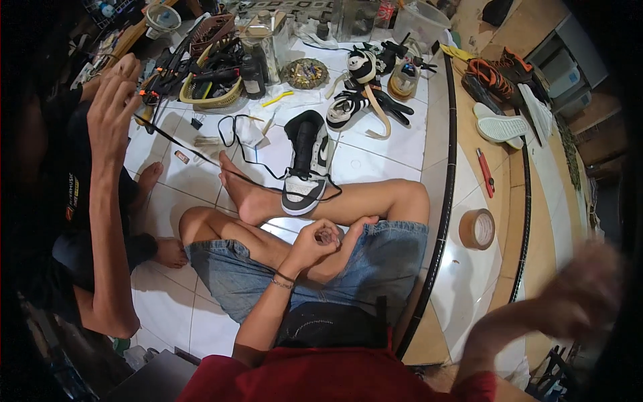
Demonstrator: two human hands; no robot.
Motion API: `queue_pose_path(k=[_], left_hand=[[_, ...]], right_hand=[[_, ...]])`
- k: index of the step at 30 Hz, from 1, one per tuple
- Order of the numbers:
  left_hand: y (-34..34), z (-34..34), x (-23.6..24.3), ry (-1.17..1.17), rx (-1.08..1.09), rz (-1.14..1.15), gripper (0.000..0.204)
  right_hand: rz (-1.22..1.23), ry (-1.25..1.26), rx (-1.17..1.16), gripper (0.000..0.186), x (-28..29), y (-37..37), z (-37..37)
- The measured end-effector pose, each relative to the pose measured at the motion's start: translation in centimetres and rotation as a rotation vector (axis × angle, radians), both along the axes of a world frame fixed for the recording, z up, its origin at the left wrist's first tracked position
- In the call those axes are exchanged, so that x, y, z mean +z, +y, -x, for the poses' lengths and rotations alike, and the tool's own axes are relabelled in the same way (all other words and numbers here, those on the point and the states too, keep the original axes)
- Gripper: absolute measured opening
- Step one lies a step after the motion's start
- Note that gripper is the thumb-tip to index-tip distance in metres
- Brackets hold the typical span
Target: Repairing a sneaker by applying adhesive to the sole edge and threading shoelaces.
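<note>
My left hand (315, 242) is curled closed above my crossed legs; what it holds, if anything, I cannot make out. Far out to the right, my right hand (586, 291) is smeared by motion, so its fingers do not show clearly. A black, white and grey high-top sneaker (307, 164) lies past my left hand, toe toward me against my shin, apart from both hands. From its front a long black shoelace (175, 139) runs left to the raised hand (115, 100) of another person.
A basket of tools (214, 90), a black bottle (252, 77) and a bowl of small bits (305, 72) stand beyond the sneaker. Black-and-white shoes (345, 109) lie nearby. On the right are a tape roll (477, 229), a red utility knife (485, 173) and a white sole (501, 126).
</note>
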State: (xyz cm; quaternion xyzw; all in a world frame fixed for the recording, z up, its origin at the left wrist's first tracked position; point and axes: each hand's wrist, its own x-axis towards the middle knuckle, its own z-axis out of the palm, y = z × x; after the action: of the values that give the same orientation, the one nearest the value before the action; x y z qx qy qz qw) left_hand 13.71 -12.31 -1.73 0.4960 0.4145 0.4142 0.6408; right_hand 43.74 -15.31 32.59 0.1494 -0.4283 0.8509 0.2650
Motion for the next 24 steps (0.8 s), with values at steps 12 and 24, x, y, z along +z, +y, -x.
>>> queue_pose_path(k=[12,24], left_hand=[[-3.5,0.9,6.9,-0.262,0.037,0.091,0.034],[-5.2,3.7,6.6,-0.554,-0.104,0.260,0.054]], right_hand=[[-0.149,-0.828,-0.900,0.023,-30.1,3.0,10.3],[0.051,-0.852,-0.660,0.021,-32.1,3.4,10.4]])
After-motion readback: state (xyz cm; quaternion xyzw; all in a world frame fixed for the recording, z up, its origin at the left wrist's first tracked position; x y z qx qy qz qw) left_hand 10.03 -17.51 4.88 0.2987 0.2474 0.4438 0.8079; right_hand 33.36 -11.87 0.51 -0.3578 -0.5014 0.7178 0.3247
